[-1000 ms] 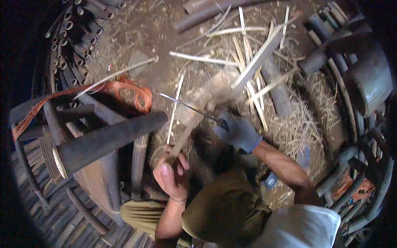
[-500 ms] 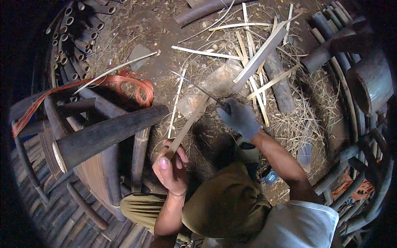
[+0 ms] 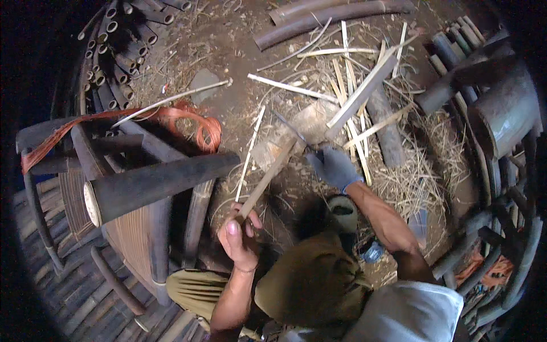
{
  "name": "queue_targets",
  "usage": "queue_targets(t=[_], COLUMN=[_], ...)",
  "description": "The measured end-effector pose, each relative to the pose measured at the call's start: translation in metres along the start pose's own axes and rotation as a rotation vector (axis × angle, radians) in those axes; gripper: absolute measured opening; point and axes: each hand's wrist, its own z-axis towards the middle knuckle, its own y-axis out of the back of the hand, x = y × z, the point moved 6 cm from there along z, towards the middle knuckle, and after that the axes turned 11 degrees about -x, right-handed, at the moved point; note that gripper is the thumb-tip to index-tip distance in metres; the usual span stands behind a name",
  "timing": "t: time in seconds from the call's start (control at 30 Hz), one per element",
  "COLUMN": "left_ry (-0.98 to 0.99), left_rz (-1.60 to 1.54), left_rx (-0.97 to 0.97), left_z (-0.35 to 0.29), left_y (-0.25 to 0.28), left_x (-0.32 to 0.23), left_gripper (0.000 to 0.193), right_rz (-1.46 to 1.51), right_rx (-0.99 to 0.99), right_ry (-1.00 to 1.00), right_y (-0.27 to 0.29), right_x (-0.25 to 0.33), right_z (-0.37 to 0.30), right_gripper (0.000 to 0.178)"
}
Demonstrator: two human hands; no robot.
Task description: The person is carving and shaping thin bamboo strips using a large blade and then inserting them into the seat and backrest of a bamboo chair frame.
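Bamboo-brown and narrow, one strip [image 3: 268, 178] is slanting from the person's bare left hand [image 3: 238, 236] toward a flat tan block [image 3: 265, 153] on the ground. The left thumb and fingers are pinching its near end, the remaining fingers curling loosely apart. Beside its far end, the grey-gloved right hand [image 3: 333, 168] is gripping a thin-bladed knife [image 3: 289, 126], fingers wrapping closely around the handle; whether the blade is touching the strip, I cannot tell. Just beyond the glove, a wider split piece [image 3: 364, 91] is lying across pale slivers [image 3: 293, 88], near a short log [image 3: 384, 125]. Dry shavings [image 3: 407, 154] are covering the soil rightward. Leftward, orange cord [image 3: 208, 131] is draping beside a thick dark tube [image 3: 165, 185].
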Motion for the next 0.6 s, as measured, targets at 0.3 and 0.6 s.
queue_targets(t=[0.3, 0.6], left_ry=[0.277, 0.993], left_rz=[0.211, -0.103], left_rx=[0.241, 0.249], left_z=[-0.017, -0.077], left_y=[0.021, 0.009], left_x=[-0.008, 0.105], left_gripper=[0.043, 0.03], right_rz=[-0.072, -0.011], right_rx=[0.035, -0.273], right_ry=[-0.108, 0.109], right_y=[0.021, 0.125], right_x=[0.023, 0.119], right_z=[0.003, -0.053], right_gripper=[0.033, 0.034])
